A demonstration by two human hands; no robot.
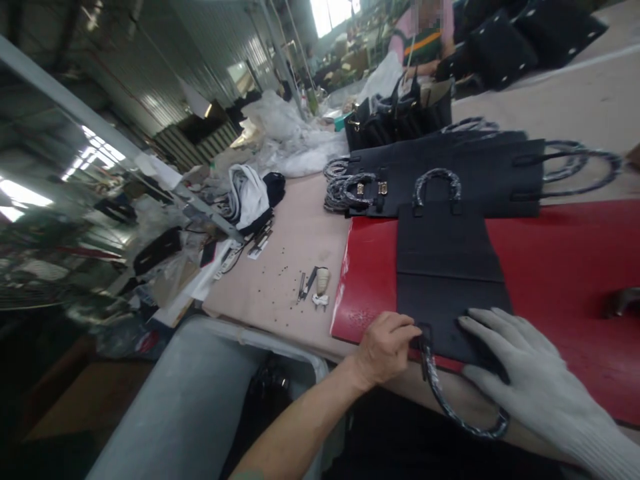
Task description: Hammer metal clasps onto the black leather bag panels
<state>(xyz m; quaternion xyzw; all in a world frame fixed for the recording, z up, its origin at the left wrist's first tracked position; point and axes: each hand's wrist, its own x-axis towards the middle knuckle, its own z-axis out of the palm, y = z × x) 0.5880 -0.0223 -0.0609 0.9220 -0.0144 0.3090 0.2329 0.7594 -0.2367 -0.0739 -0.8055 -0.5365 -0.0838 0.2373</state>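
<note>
Head view: black panel [450, 247], long axis near-to-far.

Site: a workshop, apparently for making bags. Evidence: one desk [287, 233] bears black panels with corded handles [445, 247], 2 to 4 o'clock, on and beside a red board [565, 260] at 3. Black bags [397, 120] stand at 1 o'clock, a co-worker [425, 47] behind them. Small hand tools [323, 280] lie at 6. Heaped plastic sheeting [285, 127], 11 o'clock; corrugated wall [185, 63], between 10 and 11; bright window [330, 17] high at 12.
</note>
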